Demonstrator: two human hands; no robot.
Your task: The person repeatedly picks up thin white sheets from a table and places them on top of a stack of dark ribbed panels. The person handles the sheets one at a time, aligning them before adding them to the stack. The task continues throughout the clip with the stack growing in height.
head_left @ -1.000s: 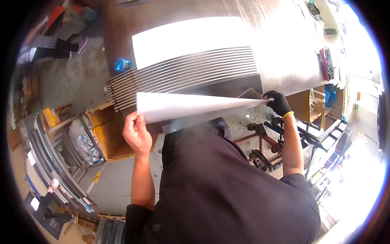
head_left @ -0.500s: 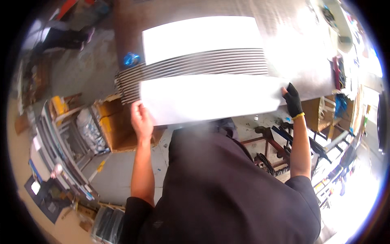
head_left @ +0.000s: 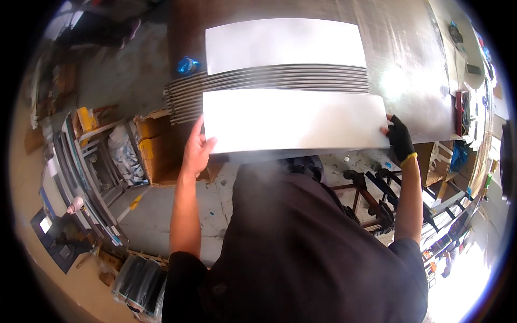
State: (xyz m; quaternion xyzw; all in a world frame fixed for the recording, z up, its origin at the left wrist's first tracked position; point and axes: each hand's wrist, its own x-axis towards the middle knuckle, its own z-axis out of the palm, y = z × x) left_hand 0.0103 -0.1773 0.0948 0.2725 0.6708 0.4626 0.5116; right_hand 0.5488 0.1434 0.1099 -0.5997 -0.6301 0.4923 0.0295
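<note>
Across the brown table (head_left: pixel 401 48) lie a row of slim grey strips (head_left: pixel 291 77) and, beyond them, a white panel (head_left: pixel 285 46). Over the table's near edge, a white sheet (head_left: pixel 296 119) spans both hands: the left hand (head_left: pixel 198 153) has thumb and fingers clamped on its left end, the gloved right hand (head_left: pixel 400 139) on its right. Gripping evenly, edges parallel to the strips, should prevent bowing.

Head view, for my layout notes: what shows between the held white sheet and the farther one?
In the head view, long grey strips lie side by side between the held sheet and farther sheet.
</note>
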